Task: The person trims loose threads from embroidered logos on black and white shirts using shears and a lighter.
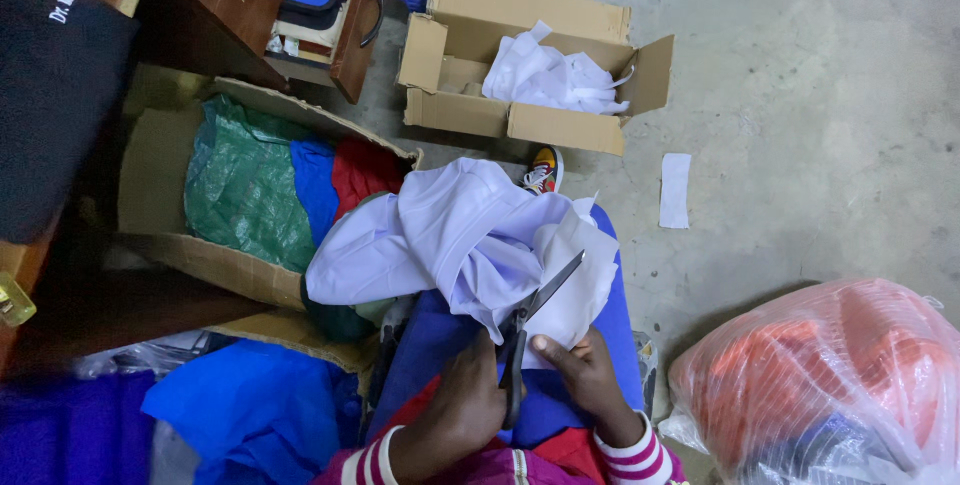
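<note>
My left hand (462, 407) grips the black handles of a pair of scissors (535, 313), whose blades point up and right and lie open against a piece of white cloth (575, 280). My right hand (590, 377) pinches the lower edge of that white cloth, thumb on top. A larger pale lilac garment (440, 235) is bunched over my lap, just left of the blades. Both wrists wear striped pink and white cuffs. My legs are in blue trousers, and one shoe (545, 170) shows beyond the garment.
An open cardboard box (520, 123) with white cloth pieces stands on the concrete floor ahead. A second box (150, 185) at left holds green, blue and red fabric. A white scrap (675, 190) lies on the floor. A clear plastic bag (830, 385) of orange material sits at right. Blue fabric (250, 410) lies lower left.
</note>
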